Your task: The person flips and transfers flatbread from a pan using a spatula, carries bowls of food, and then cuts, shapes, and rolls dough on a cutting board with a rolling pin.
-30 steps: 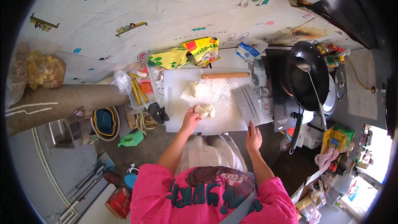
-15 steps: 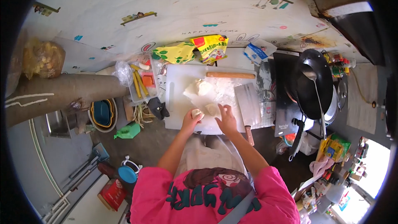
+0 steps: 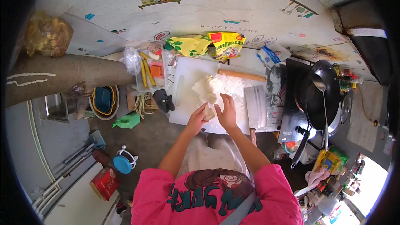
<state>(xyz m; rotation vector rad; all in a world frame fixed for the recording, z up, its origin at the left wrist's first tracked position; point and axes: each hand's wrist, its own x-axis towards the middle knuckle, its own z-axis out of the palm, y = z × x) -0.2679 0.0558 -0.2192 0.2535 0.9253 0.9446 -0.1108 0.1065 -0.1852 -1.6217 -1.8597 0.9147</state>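
A white cutting board point(image 3: 180, 106) dusted with flour lies in front of me. Near its front edge, my left hand point(image 3: 197, 121) is closed on a flattened piece of dough point(image 3: 209, 114). My right hand point(image 3: 226, 113) is just to the right, fingers stretched forward and apart from the thumb. Close to its fingertips sits a small round dough piece point(image 3: 212, 98). Behind that lies a larger dough lump point(image 3: 213, 84) on a pale sheet or flat dough; I cannot tell which. A cleaver point(image 3: 255, 106) rests at the board's right, and a rolling pin point(image 3: 242, 75) along the back.
A black wok point(image 3: 318, 108) with a ladle point(image 3: 319, 85) sits on the stove at right. Yellow bags point(image 3: 227, 46) lean on the wall. A plastic container point(image 3: 161, 66) of food stands left of the board, beside a dark cloth-like item point(image 3: 163, 101). A thick pipe point(image 3: 96, 75) runs further left.
The small round dough piece has shifted away from me, up against the larger lump. My right hand has reached slightly forward. The whole view has shifted with my head.
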